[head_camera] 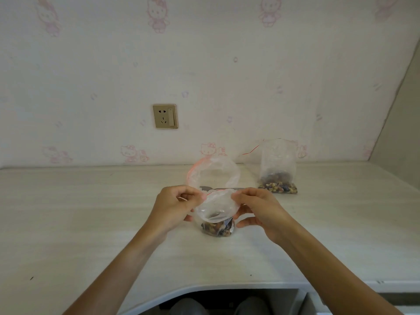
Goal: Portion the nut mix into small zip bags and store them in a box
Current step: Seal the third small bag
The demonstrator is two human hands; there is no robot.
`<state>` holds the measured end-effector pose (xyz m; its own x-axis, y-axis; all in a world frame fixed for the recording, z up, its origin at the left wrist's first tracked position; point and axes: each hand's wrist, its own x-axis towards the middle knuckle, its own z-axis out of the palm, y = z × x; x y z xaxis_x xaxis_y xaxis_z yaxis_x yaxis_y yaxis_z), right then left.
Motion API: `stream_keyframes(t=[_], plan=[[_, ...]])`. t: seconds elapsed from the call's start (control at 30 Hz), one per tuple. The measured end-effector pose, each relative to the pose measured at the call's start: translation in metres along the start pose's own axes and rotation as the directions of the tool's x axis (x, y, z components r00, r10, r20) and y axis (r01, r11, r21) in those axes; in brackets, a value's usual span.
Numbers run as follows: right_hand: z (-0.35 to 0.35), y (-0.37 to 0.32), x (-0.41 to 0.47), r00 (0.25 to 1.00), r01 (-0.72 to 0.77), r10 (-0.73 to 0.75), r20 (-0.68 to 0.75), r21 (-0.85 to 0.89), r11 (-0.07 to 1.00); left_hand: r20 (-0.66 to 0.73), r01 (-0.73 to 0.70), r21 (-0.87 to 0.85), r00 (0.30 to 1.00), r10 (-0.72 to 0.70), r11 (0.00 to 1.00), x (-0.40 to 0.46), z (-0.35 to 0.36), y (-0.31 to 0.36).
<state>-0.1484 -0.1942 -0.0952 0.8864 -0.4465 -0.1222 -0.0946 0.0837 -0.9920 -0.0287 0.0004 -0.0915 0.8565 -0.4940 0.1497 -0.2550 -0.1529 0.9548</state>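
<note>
Both hands pinch the top of a small zip bag [216,208] that stands on the desk [91,223] just in front of the person. The left hand [175,208] nips the bag's left upper edge between thumb and curled fingers; the right hand [254,210] does the same at the right edge, its lower fingers loosely curled beside the bag. The mouth of the bag, with its red zip line, sags open between them. Nut mix [217,227] fills the bottom of the bag, dark and tan pieces showing through the clear plastic.

The desk is pale, wood-grained, with a curved cut-out at its near edge. Both forearms reach over it from the near side, bare, meeting at the bag.

Just behind the held bag stands another clear bag [213,171], its mouth rounded wide open; what it holds cannot be made out. Farther back and to the right, near the wall, a third bag [278,169] stands upright with nut mix in its bottom. The wall [227,64] behind is papered pale with pink cartoon cats, and a beige socket plate [165,116] sits on it left of centre.
</note>
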Motion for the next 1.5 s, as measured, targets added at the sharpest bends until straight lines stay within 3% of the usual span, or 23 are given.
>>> stream_keyframes(t=[0.1,0.23,0.3,0.43,0.63,0.73,0.87,1.1,1.2,1.33,1.5], plan=[[0.002,-0.001,-0.001,0.981,0.16,-0.174,-0.088,-0.145,0.976,0.007,-0.067,0.094,0.998,0.066,0.993,0.001,-0.003,0.002],[0.008,0.002,-0.003,0.906,0.319,-0.407,-0.116,-0.446,0.836,-0.06,-0.183,0.245,0.977,0.203,0.952,0.003,-0.005,0.002],[0.01,0.003,-0.003,0.899,0.321,-0.419,-0.13,-0.456,0.83,-0.094,-0.241,0.317,0.954,0.283,0.917,0.005,-0.005,0.001],[0.004,-0.004,-0.003,0.955,0.245,-0.283,-0.092,-0.3,0.922,-0.102,-0.317,0.447,0.911,0.4,0.836,0.003,-0.004,0.003],[0.005,-0.013,-0.005,0.948,0.267,-0.313,-0.049,-0.408,0.873,-0.068,-0.341,0.444,0.909,0.41,0.829,0.005,-0.001,0.009],[0.007,-0.017,-0.003,0.913,0.322,-0.401,-0.079,-0.467,0.824,-0.038,-0.338,0.408,0.922,0.385,0.848,0.009,0.003,0.013],[0.011,-0.023,0.0,0.867,0.333,-0.483,-0.122,-0.579,0.744,-0.009,-0.393,0.449,0.896,0.444,0.802,0.014,0.004,0.022],[0.02,-0.04,-0.002,0.753,0.353,-0.651,-0.09,-0.78,0.517,-0.011,-0.462,0.472,0.849,0.529,0.751,0.024,-0.006,0.048],[0.017,-0.049,0.0,0.755,0.373,-0.651,-0.073,-0.769,0.519,0.014,-0.428,0.469,0.878,0.479,0.772,0.028,-0.015,0.053],[0.005,-0.058,0.001,0.832,0.403,-0.554,0.022,-0.71,0.578,0.089,-0.361,0.475,0.927,0.365,0.802,0.031,-0.03,0.055],[-0.002,-0.069,0.002,0.88,0.406,-0.474,0.043,-0.588,0.699,0.195,-0.283,0.378,0.955,0.223,0.881,0.03,-0.04,0.06]])
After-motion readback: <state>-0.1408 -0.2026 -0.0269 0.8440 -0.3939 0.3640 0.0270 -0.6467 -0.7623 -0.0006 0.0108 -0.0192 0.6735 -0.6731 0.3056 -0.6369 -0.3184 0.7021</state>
